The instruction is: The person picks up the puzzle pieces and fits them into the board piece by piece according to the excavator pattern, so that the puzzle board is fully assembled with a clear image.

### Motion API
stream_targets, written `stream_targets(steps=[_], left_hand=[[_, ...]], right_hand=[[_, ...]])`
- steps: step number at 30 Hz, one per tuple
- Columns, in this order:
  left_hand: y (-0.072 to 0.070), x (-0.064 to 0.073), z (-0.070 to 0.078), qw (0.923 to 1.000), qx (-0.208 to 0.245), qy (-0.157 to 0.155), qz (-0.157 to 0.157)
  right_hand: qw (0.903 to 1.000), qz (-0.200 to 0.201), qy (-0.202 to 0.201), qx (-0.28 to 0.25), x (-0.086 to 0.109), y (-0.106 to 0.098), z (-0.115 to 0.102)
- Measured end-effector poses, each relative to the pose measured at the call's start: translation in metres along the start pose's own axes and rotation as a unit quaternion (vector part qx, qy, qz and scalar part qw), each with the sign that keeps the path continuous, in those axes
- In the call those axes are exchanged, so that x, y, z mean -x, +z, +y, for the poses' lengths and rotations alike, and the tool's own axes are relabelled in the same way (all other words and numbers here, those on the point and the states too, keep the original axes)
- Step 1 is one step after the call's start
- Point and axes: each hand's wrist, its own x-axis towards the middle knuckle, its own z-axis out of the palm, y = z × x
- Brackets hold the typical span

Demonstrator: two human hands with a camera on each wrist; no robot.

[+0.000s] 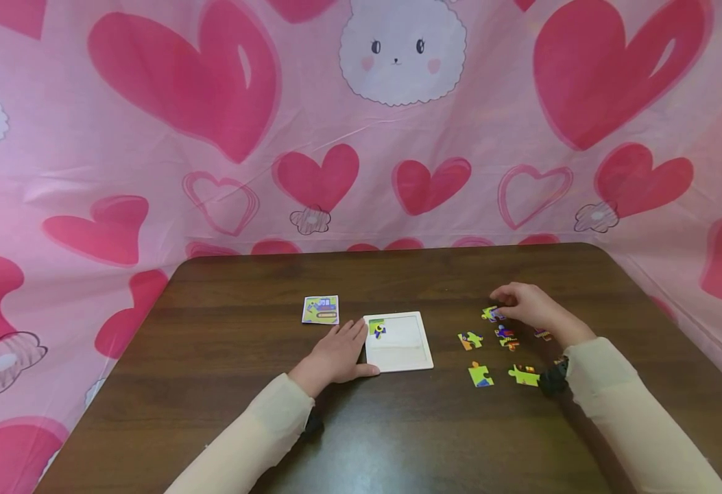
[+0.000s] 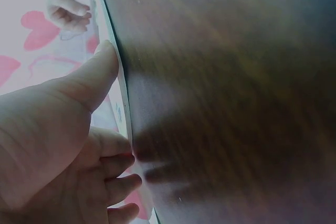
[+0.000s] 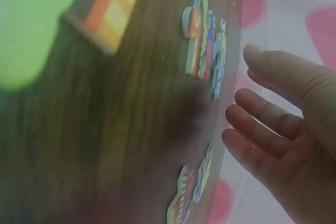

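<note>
A white square puzzle tray (image 1: 400, 355) lies on the table with one jigsaw piece (image 1: 377, 328) in its far left corner. Along the tray's left side rests my left hand (image 1: 337, 353), fingers extended and thumb at the near left corner. In the left wrist view the thumb (image 2: 107, 61) touches the tray's edge. My right hand (image 1: 530, 307) hovers over the scattered pieces on the right, nearest a yellow-green and blue jigsaw piece (image 1: 490, 314). The right wrist view shows its fingers (image 3: 262, 116) loosely bent and apart, with nothing between them.
Several other jigsaw pieces lie around the right hand, among them a green and orange one (image 1: 470, 340) and a green and blue one (image 1: 480, 375). A small picture card (image 1: 320, 310) of a digger sits left of the tray. Pink heart-printed cloth (image 1: 373, 123) hangs behind the table.
</note>
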Motion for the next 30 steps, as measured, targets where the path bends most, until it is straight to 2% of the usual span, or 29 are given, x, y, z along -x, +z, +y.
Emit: stream_targets(steps=[7, 15, 21, 30], left_hand=[[-0.0011, 0.0001, 0.0004, 1.0000, 0.000, -0.001, -0.003], [-0.0011, -0.0003, 0.0004, 1.0000, 0.005, -0.003, -0.007], [-0.0009, -0.0005, 0.0004, 0.9999, 0.005, -0.004, -0.008], [0.0003, -0.0017, 0.0004, 1.0000, -0.001, -0.004, -0.009]], right_hand=[[0.9996, -0.025, 0.011, 0.002, 0.0010, -0.0005, 0.0023], [0.9981, -0.059, -0.008, 0.018, -0.0015, -0.0018, 0.0020], [0.9972, -0.064, -0.017, 0.034, -0.0032, -0.0003, 0.0026], [0.9971, -0.065, -0.010, 0.039, -0.0035, -0.0008, 0.0021]])
